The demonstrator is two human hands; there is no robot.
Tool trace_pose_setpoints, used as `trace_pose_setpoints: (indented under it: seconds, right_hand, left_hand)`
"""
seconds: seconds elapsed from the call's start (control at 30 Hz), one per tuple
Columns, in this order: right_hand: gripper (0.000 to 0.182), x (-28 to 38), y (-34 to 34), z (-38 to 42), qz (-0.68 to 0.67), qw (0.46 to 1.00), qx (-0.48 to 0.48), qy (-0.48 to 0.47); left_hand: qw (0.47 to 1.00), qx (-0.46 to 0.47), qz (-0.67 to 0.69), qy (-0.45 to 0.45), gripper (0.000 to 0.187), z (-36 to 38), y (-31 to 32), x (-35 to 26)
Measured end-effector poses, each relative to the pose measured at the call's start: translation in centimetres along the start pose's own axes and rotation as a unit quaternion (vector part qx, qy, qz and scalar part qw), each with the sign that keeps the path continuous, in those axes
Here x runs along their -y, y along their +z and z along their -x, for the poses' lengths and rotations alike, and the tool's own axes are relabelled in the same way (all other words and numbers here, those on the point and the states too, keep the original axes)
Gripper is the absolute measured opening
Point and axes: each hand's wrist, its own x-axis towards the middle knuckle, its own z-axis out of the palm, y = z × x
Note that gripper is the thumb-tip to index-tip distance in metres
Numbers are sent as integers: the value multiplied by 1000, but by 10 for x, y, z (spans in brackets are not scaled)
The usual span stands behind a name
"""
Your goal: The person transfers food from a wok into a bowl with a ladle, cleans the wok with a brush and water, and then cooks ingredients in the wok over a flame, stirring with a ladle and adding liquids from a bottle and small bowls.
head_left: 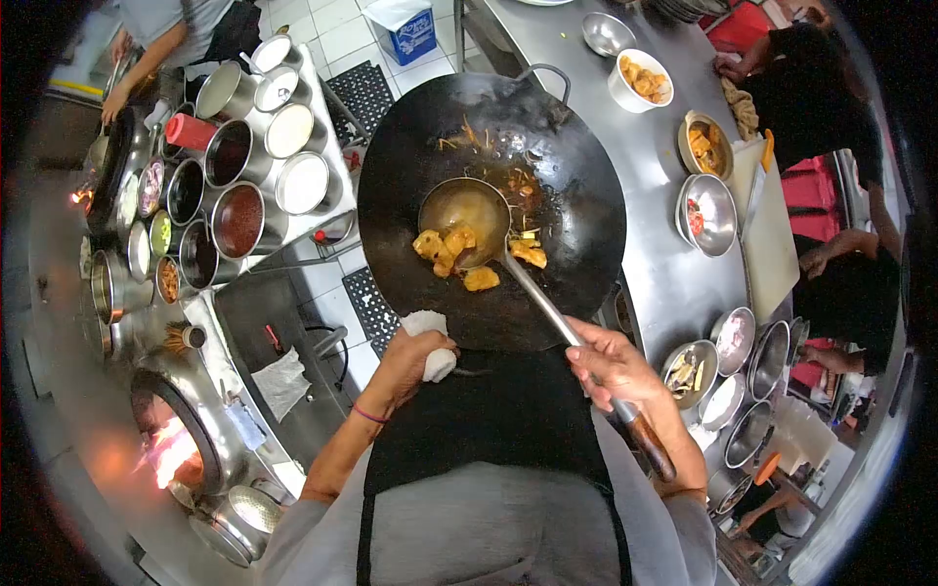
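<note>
My left hand point(415, 359) is closed round a folded white cloth point(427, 327) at the near rim of a large dark wok point(576, 225), gripping the wok there. In my right hand point(620, 363) is the metal shaft of a ladle point(537, 296), its wooden end lying along my forearm. The ladle's bowl rests inside the wok, with golden fried pieces point(447, 246) at its edge. More pieces and orange sauce with shreds lie on the wok's inner surface. The wok's handle under the cloth is hidden.
A flame point(176, 451) burns in the stove at lower left. Pots of sauces point(237, 220) crowd the left. On the steel counter point(650, 264) stand a white tub point(640, 81), metal bowls point(720, 217) and a cutting board point(772, 234) with a knife. Other people work at both sides.
</note>
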Motion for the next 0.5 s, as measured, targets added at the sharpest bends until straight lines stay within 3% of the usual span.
trace_pose_setpoints:
  seconds: [0.1, 0.2, 0.33, 0.5]
  right_hand:
    - [56, -8, 0, -2, -60, 997, 51, 8]
    - [53, -11, -9, -3, -226, 963, 136, 57]
    - [52, -17, -10, -5, -282, 951, 118, 39]
    - [51, 1, -31, 6, -313, 943, 96, -62]
  left_hand:
    - [1000, 12, -21, -3, 11, -2, -3, -2]
    - [999, -5, 9, -32, 11, 1, 1, -5]
    - [999, -16, 34, -40, 10, 2, 2, -3]
    - [997, -14, 74, -33, 16, -5, -2, 6]
